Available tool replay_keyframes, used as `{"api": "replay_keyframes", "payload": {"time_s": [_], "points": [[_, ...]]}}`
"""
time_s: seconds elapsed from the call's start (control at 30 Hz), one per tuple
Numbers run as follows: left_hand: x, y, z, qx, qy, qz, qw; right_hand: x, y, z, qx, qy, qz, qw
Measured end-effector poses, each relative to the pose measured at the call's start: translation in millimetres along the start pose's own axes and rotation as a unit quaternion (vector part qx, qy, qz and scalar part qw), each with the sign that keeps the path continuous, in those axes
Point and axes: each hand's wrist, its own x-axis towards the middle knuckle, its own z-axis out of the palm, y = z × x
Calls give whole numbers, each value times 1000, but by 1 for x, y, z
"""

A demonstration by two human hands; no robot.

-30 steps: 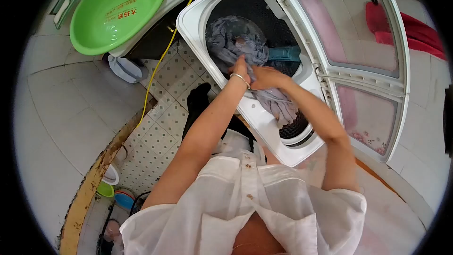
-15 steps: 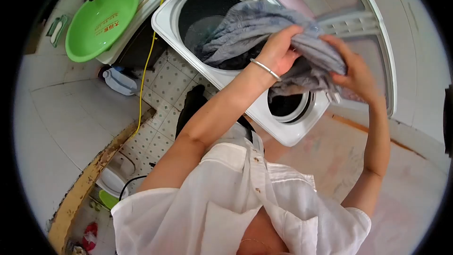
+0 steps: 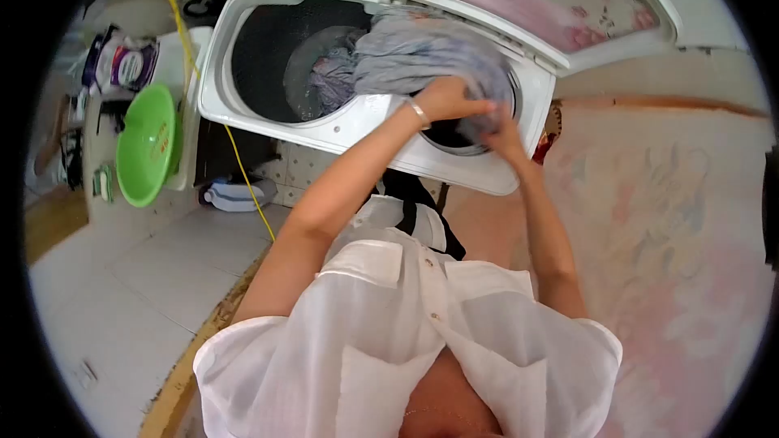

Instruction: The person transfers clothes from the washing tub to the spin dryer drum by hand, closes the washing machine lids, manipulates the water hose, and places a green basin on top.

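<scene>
A wet grey cloth point(image 3: 418, 53) stretches from the wash tub point(image 3: 268, 53) on the left across to the smaller spin tub point(image 3: 445, 135) of a white twin-tub washing machine point(image 3: 357, 126). My left hand point(image 3: 450, 100), below a silver bangle, is closed on the cloth above the spin tub's opening. At that opening's right side, my right hand point(image 3: 507, 141) grips the hanging end of the cloth, slightly blurred. Part of the bunched fabric still lies inside the wash tub. Folds and my hands hide some of the spin tub.
The machine's lids point(image 3: 544, 4) stand raised behind it. Left of it, a green basin point(image 3: 148, 146) rests on a white surface beside a purple-and-white package point(image 3: 130, 63). A yellow hose point(image 3: 231, 146) hangs down past a white bottle point(image 3: 239, 196) on the floor.
The view has turned, so the machine now lies more level. Both hands have brought the lifted cloth down to the spin tub opening.
</scene>
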Motion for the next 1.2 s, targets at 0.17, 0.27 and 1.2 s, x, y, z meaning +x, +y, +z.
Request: {"api": "replay_keyframes", "payload": {"time_s": [0.17,0.27,1.2], "points": [[-26,-39,-45,-61,-52,-222,972,38,-12,88,-129,-230,-24,964],[-37,-60,-103,-173,170,-302,922,48,-51,80,-53,-203,-16,978],[-53,-207,-109,-408,182,-389,806,64,-148,123,-48,141,-226,963]]}}
